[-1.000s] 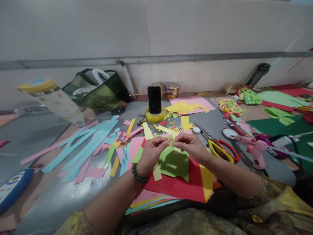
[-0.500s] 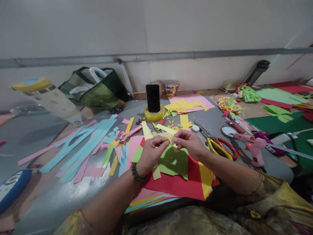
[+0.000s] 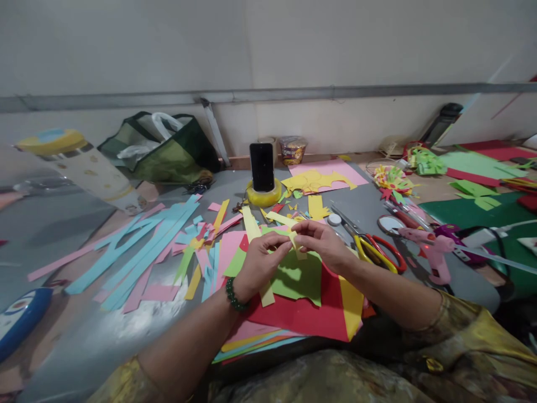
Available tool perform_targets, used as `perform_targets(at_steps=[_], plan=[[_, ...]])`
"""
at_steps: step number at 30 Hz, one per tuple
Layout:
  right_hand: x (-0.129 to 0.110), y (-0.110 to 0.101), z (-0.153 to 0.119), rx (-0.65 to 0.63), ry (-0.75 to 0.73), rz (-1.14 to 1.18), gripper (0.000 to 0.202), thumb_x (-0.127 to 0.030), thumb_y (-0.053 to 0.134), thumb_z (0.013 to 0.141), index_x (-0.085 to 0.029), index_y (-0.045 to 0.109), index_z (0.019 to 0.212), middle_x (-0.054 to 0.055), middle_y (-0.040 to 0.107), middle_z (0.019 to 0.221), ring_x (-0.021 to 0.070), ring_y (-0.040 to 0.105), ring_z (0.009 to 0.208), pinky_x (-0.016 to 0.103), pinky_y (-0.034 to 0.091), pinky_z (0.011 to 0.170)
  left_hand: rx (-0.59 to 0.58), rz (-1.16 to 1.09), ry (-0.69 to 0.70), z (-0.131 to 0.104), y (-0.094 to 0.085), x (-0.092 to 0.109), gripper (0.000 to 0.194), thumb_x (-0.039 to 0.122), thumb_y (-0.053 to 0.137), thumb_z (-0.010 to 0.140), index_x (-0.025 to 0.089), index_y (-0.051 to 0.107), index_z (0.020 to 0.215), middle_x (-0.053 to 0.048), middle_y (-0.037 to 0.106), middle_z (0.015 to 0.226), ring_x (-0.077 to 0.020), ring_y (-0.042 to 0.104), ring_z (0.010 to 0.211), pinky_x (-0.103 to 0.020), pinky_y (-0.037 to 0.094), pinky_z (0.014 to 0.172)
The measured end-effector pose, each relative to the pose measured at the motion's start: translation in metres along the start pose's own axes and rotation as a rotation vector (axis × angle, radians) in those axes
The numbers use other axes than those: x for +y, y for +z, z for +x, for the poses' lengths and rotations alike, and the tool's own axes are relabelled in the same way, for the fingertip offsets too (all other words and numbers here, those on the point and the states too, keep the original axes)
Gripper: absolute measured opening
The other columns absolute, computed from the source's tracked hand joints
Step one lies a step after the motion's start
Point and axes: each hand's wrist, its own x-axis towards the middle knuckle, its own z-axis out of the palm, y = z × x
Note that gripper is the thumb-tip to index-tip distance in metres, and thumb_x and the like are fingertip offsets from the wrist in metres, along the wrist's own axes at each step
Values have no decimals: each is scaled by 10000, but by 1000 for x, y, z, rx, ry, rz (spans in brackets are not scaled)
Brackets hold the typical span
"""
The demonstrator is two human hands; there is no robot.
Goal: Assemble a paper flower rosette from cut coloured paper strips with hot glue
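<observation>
My left hand, with a green bead bracelet, pinches at a small pale yellow paper strip between the hands. Facing it, my right hand has its thumb and curled fingertips around the strip's other side; the exact grip is partly hidden. Below both hands lies a torn-edged green paper sheet, on top of a red paper sheet. Another pale yellow strip passes under my left hand, its lower end showing near the wrist.
Blue paper strips and scraps spread at the left. A phone leans upright on a yellow tape roll. To the right lie scissors and a pink glue gun with a lit red light. A tumbler stands far left.
My right fingers have lifted and loosened slightly, widening the space between the two hands' fingertips. The left hand keeps its pinch. The view has shifted a little.
</observation>
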Motion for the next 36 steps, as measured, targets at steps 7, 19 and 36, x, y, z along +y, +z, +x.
perform_targets(at_steps=[7,19,36], plan=[[-1,-3,-1,-30,-29,-121,217,-378,720,610,-194,614,655,-41,563,608,106,474,579,276,389,595,-57,-100,-137,0,2,3,187,363,660,723,181,673,764,-28,687,753,-173,604,721,-275,478,674],[0,3,-6,21,-14,-91,542,-597,917,419,-205,612,636,-38,589,621,109,558,594,252,509,589,-27,-237,-99,1,8,-3,239,391,680,780,181,567,761,1,584,757,-127,537,696,-263,464,678],[-7,-5,-4,-10,-91,-52,552,-608,910,447,-213,586,654,39,724,677,192,692,594,298,537,567,337,707,-712,-1,-191,-35,361,381,836,471,226,576,669,-60,683,682,-336,673,875,-318,452,672]])
